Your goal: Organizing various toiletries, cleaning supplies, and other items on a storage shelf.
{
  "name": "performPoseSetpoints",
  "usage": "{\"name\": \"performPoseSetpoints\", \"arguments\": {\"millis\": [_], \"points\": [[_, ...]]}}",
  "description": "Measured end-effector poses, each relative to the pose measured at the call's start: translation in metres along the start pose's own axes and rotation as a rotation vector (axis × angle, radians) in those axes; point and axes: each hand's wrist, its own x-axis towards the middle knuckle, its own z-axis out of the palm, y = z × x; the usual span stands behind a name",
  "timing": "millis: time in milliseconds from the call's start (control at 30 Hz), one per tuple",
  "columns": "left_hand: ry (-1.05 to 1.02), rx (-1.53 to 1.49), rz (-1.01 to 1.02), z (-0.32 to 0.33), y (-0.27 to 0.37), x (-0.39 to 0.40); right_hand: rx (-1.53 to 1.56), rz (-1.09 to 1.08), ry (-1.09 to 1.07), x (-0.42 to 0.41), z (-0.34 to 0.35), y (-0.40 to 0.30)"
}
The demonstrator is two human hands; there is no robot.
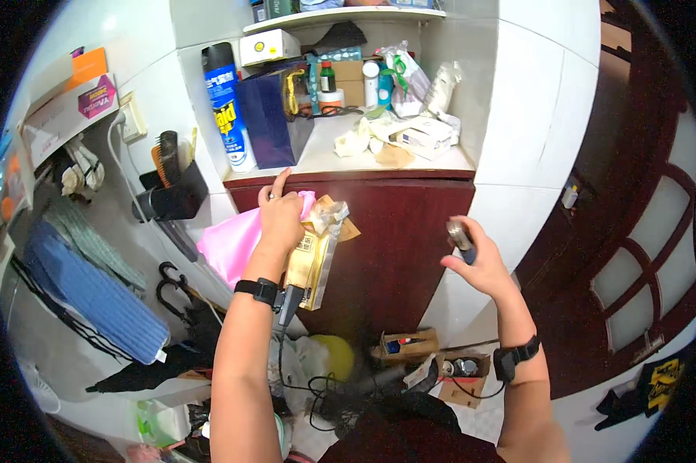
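My left hand (282,217) grips a pink plastic bag (232,246) and a gold packet (308,266) in clear wrapping, in front of the dark red cabinet door. A brown scrap (350,231) sticks out behind the packet. My left index finger points up at the shelf edge, just below a dark blue paper bag (267,124). To the right, my right hand (481,260) holds a small object (459,236) with a silvery end and a dark blue part. It is blurred and partly covered by the fingers, so I cannot tell its exact kind.
On the niche shelf (325,156) stand a Raid spray can (227,110), small bottles and a white carton (426,139) beside crumpled pale wrappings (356,142). A black holder (180,197) with combs hangs left, near hanging blue cloth (99,278). Open cardboard boxes (464,390) and cables lie below.
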Motion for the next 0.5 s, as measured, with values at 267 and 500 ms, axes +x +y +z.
{"name": "performPoseSetpoints", "arguments": {"millis": [267,500], "points": [[-0.038,-0.061,-0.026,-0.001,0.002,0.002,-0.524,-0.323,-0.120,0.050,-0.001,-0.016],[-0.023,-0.044,-0.002,0.003,-0.004,-0.002,-0.679,-0.393,-0.026,0.106,-0.011,-0.010]]}}
